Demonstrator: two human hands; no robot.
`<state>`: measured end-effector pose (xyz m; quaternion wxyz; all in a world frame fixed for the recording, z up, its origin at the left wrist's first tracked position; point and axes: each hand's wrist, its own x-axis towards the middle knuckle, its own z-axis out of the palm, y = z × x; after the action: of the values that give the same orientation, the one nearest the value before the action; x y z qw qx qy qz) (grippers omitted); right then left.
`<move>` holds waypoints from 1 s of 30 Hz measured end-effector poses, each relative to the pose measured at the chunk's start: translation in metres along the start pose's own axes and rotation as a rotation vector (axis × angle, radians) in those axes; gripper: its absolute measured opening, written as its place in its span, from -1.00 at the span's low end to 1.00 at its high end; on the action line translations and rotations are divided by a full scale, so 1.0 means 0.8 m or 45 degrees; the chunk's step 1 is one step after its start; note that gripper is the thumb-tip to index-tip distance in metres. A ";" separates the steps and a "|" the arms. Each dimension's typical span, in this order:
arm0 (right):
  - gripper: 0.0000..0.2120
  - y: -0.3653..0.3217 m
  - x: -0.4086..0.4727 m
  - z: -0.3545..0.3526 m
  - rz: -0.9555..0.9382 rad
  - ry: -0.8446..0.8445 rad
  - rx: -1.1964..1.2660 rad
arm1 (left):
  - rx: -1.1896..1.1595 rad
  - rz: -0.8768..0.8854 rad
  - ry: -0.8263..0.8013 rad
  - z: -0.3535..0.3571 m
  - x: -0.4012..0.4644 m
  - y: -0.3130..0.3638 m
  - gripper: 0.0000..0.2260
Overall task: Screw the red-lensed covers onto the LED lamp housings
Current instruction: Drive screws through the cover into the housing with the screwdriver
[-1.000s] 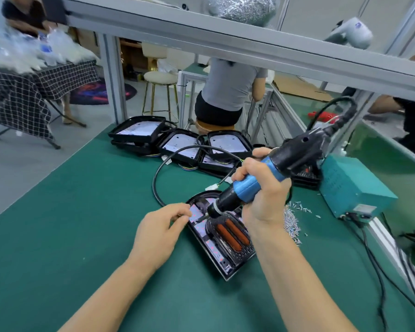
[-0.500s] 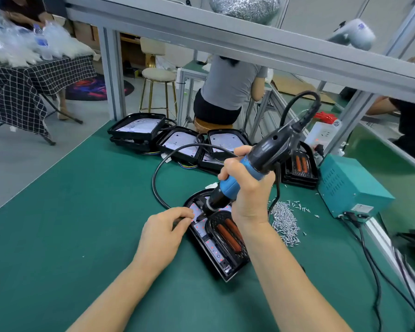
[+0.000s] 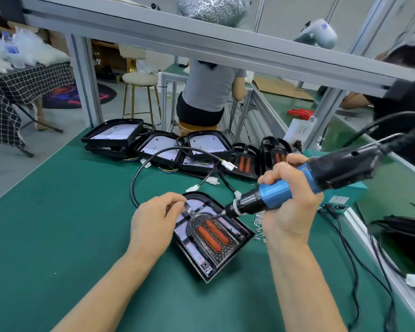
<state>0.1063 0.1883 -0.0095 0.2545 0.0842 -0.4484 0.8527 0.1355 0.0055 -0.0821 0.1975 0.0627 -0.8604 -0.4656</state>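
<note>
Screwdriver point(image 3: 297, 188): gripped in your right hand point(image 3: 290, 202), bit on the cover point(image 3: 212, 233). Left hand point(image 3: 153, 221): fingers curled, steadying the housing point(image 3: 240, 238).

Left grip point(image 3: 153, 221) fingers curled, pinching, right grip point(image 3: 290, 200) wrapped tight, forearms extended

1. The lamp housing point(image 3: 235, 238) lies on the bench mat point(image 3: 58, 224), with the cover point(image 3: 212, 233) set in it.
2. The left hand point(image 3: 153, 224) rests at its left edge; the right hand point(image 3: 290, 202) holds the screwdriver point(image 3: 297, 185) over it from the right.
3. Loose screws point(image 3: 259, 221) lie just right of the housing.
4. More housings point(image 3: 158, 147) sit behind.
</note>
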 end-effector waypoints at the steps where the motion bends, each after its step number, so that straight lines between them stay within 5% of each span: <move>1: -0.82 -0.009 0.003 -0.009 -0.041 0.039 0.004 | 0.024 0.042 -0.026 0.006 0.005 0.010 -0.87; 9: -0.84 -0.045 0.016 -0.068 -0.121 0.301 -0.028 | 0.555 0.526 -0.464 0.095 0.050 0.097 -0.85; 17: -0.83 -0.058 0.016 -0.094 -0.138 0.360 -0.012 | 1.100 0.485 -0.820 0.171 0.068 0.113 -0.75; 26: -0.83 -0.065 0.018 -0.097 -0.122 0.361 0.029 | 1.106 0.486 -0.851 0.175 0.068 0.120 -0.77; 30: -0.83 -0.070 0.020 -0.095 -0.078 0.355 0.094 | 0.607 0.435 -0.564 0.141 0.056 0.120 -0.83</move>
<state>0.1276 0.2815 -0.0077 0.3371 -0.0119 -0.3744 0.8637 0.0564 0.1338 -0.0453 0.0609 -0.1400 -0.9647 -0.2146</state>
